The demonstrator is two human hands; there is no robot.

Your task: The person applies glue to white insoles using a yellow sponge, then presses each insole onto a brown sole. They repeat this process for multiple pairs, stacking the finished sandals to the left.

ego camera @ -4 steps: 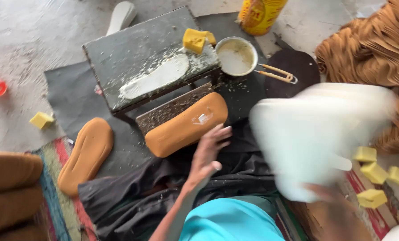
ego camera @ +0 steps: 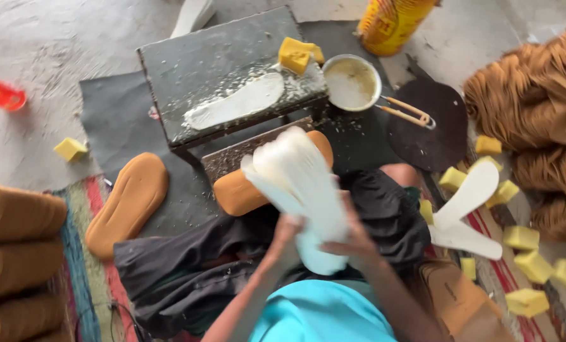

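Note:
Both hands hold a stack of white foam insoles (ego camera: 302, 183) above my lap. My left hand (ego camera: 284, 237) grips the stack's lower left side, and my right hand (ego camera: 357, 237) grips its lower right side. Under the stack lies a tan shoe sole (ego camera: 238, 193) on a small dark board. Beyond it stands a dark work block (ego camera: 213, 63) with a white glue-smeared insole (ego camera: 235, 104) on top. Another tan sole (ego camera: 128, 202) lies on the dark mat to the left.
A glue pan with a brush (ego camera: 352, 82) sits right of the block, with yellow sponges (ego camera: 299, 54) beside it. Two loose white insoles (ego camera: 466, 212) and several yellow sponge cubes (ego camera: 530, 253) lie right. Stacked tan soles (ego camera: 17, 253) sit left, and more are heaped (ego camera: 536, 107) far right.
The white insole stack swung from my right side to the middle above my lap. My left hand, open over the tan sole before, now grips the stack.

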